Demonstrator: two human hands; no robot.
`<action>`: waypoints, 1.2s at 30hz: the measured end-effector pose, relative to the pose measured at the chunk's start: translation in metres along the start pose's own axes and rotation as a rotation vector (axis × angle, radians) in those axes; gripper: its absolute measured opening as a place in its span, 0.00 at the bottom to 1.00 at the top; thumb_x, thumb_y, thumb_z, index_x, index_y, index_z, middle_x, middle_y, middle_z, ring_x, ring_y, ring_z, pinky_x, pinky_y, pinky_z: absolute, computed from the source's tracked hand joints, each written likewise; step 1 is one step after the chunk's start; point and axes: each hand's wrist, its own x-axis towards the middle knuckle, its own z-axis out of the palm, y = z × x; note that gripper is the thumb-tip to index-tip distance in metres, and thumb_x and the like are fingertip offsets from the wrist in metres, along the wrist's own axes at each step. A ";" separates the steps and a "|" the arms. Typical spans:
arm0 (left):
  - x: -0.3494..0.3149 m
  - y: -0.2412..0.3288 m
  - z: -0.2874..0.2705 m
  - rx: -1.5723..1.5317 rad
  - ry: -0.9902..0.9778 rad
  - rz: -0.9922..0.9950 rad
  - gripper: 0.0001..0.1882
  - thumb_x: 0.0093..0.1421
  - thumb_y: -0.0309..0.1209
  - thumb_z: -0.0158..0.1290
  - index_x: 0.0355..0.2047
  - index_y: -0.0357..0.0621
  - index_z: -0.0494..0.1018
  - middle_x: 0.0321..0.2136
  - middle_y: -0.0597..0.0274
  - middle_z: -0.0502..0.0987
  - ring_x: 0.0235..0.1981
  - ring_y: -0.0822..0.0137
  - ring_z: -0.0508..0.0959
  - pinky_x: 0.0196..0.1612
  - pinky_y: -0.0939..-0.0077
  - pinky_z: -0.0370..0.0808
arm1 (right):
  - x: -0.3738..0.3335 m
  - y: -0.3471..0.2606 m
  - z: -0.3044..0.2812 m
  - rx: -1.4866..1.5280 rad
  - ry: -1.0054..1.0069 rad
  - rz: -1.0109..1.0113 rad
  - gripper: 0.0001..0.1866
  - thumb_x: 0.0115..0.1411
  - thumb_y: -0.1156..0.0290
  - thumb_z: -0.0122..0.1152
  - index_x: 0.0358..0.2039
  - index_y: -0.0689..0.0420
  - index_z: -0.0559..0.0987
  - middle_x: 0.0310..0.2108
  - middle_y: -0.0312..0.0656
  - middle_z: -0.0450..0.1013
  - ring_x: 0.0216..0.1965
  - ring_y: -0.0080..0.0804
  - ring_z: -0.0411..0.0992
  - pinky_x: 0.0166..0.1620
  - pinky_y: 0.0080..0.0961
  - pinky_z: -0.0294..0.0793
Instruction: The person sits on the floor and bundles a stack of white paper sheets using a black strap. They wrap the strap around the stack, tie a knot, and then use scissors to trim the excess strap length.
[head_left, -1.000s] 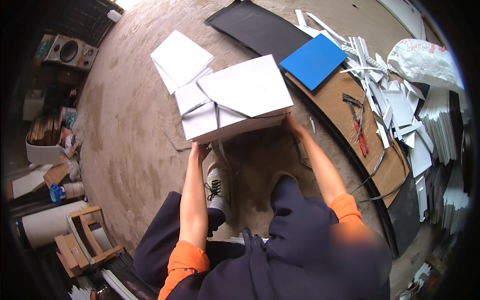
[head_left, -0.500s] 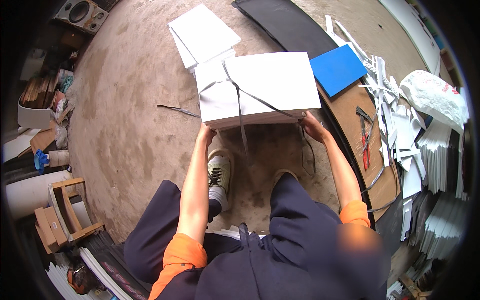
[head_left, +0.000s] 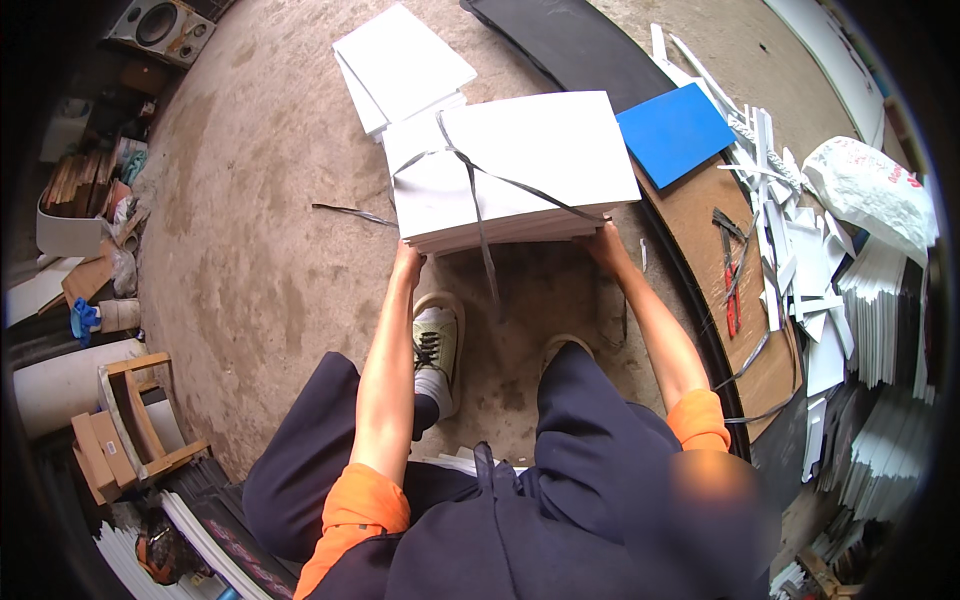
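Note:
In front of me is a thick stack of white sheets (head_left: pixel 550 140), bound crosswise with a dark flat strap (head_left: pixel 472 185). One strap end hangs down its near side, and another tail sticks out to the left. My left hand (head_left: pixel 410 258) is closed on the stack's near left corner, its fingers partly under the edge. At the lower near edge, toward the right corner, my right hand (head_left: pixel 603 243) grips it too, with fingertips hidden beneath. Beyond it on the floor lies a second stack of white sheets (head_left: pixel 405 55), loosely aligned.
A blue sheet (head_left: pixel 677 135) lies right of the stack on a brown board (head_left: pixel 705 215). Red-handled pliers (head_left: pixel 731 295), white offcuts (head_left: pixel 800 260) and a white plastic bag (head_left: pixel 860 185) are farther right. A wooden frame (head_left: pixel 140 415) and a speaker (head_left: pixel 160 30) stand left.
The bound stack has shifted slightly away from me and to the left, its near side showing more. My right hand has moved a little inward along the near edge.

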 end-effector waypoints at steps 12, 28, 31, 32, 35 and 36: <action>-0.002 -0.005 -0.002 0.130 0.004 0.022 0.21 0.56 0.44 0.40 0.46 0.46 0.61 0.40 0.61 0.67 0.40 0.67 0.67 0.42 0.71 0.66 | 0.004 -0.030 -0.023 0.003 -0.051 0.038 0.31 0.34 0.72 0.69 0.43 0.61 0.68 0.38 0.50 0.69 0.43 0.45 0.67 0.42 0.32 0.68; -0.017 0.004 0.000 0.071 -0.086 -0.016 0.25 0.57 0.47 0.38 0.51 0.46 0.56 0.49 0.57 0.61 0.50 0.62 0.61 0.47 0.60 0.64 | -0.003 0.008 0.003 0.058 0.031 0.050 0.20 0.49 0.70 0.56 0.42 0.62 0.65 0.36 0.57 0.68 0.41 0.55 0.65 0.38 0.41 0.67; -0.029 0.013 0.007 0.050 -0.067 0.017 0.26 0.57 0.49 0.38 0.51 0.47 0.56 0.49 0.58 0.61 0.52 0.62 0.59 0.50 0.60 0.61 | -0.010 -0.014 0.011 0.120 0.252 0.062 0.19 0.51 0.72 0.54 0.43 0.61 0.65 0.36 0.52 0.70 0.40 0.50 0.68 0.38 0.36 0.68; -0.030 0.015 0.011 0.092 -0.048 0.048 0.27 0.57 0.49 0.38 0.51 0.47 0.56 0.48 0.59 0.61 0.52 0.62 0.59 0.50 0.61 0.60 | -0.012 -0.008 0.015 0.237 0.334 0.066 0.20 0.51 0.72 0.54 0.44 0.61 0.64 0.37 0.50 0.70 0.40 0.46 0.68 0.39 0.34 0.68; -0.013 0.004 0.000 -0.040 -0.051 0.072 0.26 0.56 0.49 0.39 0.49 0.46 0.57 0.46 0.61 0.62 0.50 0.65 0.60 0.50 0.65 0.59 | -0.010 -0.002 0.034 0.552 0.401 0.168 0.23 0.51 0.74 0.52 0.48 0.60 0.61 0.40 0.46 0.69 0.42 0.36 0.68 0.41 0.28 0.67; -0.005 -0.002 -0.010 -0.123 -0.051 0.067 0.26 0.56 0.49 0.39 0.49 0.45 0.57 0.45 0.62 0.63 0.49 0.66 0.61 0.50 0.67 0.60 | -0.006 -0.023 0.028 0.626 0.317 0.280 0.24 0.51 0.77 0.50 0.50 0.60 0.59 0.41 0.45 0.68 0.43 0.33 0.67 0.42 0.26 0.66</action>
